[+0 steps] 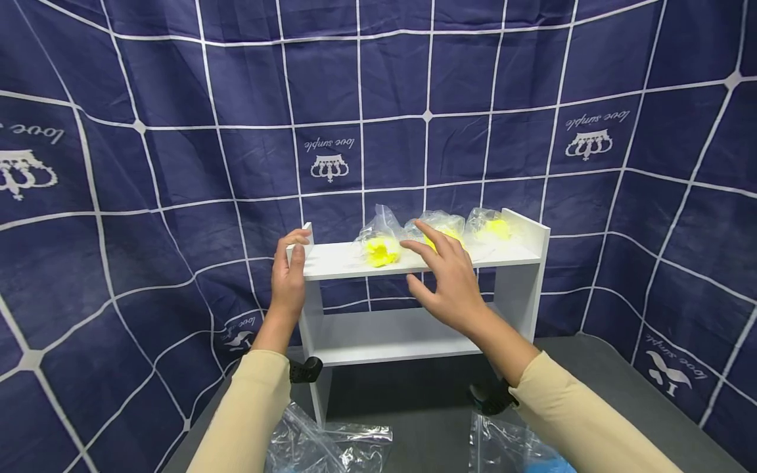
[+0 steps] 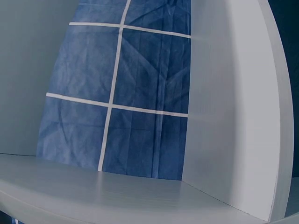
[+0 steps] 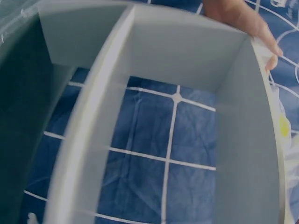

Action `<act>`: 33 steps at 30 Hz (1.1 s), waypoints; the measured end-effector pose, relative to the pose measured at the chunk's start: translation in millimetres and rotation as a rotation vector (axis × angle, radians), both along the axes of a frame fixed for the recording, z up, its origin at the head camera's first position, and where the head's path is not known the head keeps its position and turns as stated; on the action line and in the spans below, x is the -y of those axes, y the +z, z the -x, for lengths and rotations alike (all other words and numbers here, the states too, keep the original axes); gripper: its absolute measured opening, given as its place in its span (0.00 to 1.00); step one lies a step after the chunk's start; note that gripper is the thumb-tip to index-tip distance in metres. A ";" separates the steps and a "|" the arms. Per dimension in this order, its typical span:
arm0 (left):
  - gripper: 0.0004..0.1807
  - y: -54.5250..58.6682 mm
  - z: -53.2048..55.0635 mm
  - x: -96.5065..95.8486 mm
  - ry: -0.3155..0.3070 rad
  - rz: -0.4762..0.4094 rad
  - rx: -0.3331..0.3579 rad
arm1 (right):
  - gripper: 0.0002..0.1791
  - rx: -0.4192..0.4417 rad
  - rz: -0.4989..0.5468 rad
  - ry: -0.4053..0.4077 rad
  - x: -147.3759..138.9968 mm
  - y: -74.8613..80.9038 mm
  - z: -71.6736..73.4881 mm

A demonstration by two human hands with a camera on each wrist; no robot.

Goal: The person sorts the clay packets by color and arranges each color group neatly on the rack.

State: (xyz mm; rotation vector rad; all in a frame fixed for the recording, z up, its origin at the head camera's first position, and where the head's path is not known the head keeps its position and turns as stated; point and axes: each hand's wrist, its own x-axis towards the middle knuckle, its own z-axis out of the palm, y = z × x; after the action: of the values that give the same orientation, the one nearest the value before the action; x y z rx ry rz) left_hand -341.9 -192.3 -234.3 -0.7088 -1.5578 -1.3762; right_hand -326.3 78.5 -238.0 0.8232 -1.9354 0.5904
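Note:
A white two-tier shelf (image 1: 414, 335) stands on the dark table. My left hand (image 1: 288, 276) grips the upper left end of it, thumb on the near side and fingers over the raised end panel. That left hand (image 3: 243, 18) also shows at the top of the right wrist view. My right hand (image 1: 452, 282) is held before the top board with its fingers spread and nothing between them. Just left of its fingertips sits a clear zip bag (image 1: 381, 246) with something bright yellow inside. A second such bag (image 1: 434, 220) is partly hidden behind the right hand.
A third bag with yellow contents (image 1: 493, 226) lies at the top board's right end. Clear plastic bags (image 1: 355, 440) lie on the near table, and another bag with something blue (image 1: 547, 463) lies at the right. A navy checked cloth (image 1: 396, 85) hangs behind.

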 end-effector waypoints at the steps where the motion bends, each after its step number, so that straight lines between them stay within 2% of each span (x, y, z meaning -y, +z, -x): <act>1: 0.12 0.1 -0.2 0.0 0.000 0.000 -0.002 | 0.27 -0.014 0.003 0.010 -4.0 -5.0 -2.3; 6: 0.12 -0.7 -0.8 0.8 0.011 0.005 0.000 | 0.27 -0.025 0.014 0.082 -27.1 -32.9 -14.5; 10: 0.12 -0.6 -1.6 1.3 0.016 0.006 0.000 | 0.27 0.029 0.006 0.116 -46.3 -54.0 -26.0; 18: 0.12 1.1 -0.6 0.2 0.011 0.008 0.024 | 0.33 0.315 -0.042 0.151 -88.3 -103.6 -47.1; 24: 0.13 1.0 1.4 -2.0 0.014 0.014 0.037 | 0.40 0.472 -0.198 0.188 -119.7 -136.5 -67.8; 27: 0.13 1.2 1.9 -2.7 0.009 0.016 0.036 | 0.44 0.541 -0.278 0.258 -137.7 -151.9 -74.5; 31: 0.13 1.2 1.3 -2.0 0.009 0.005 0.029 | 0.42 0.676 -0.322 0.376 -161.0 -176.1 -75.7; 33: 0.12 0.9 0.9 -1.3 0.011 0.001 0.025 | 0.40 0.743 -0.315 0.382 -170.6 -189.4 -75.5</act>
State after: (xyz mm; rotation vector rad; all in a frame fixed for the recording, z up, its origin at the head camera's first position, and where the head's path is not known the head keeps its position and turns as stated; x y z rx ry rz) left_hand -342.8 -190.9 -233.4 -0.6850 -1.5799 -1.3812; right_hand -250.8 249.1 -427.3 1.3221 -2.6075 0.9258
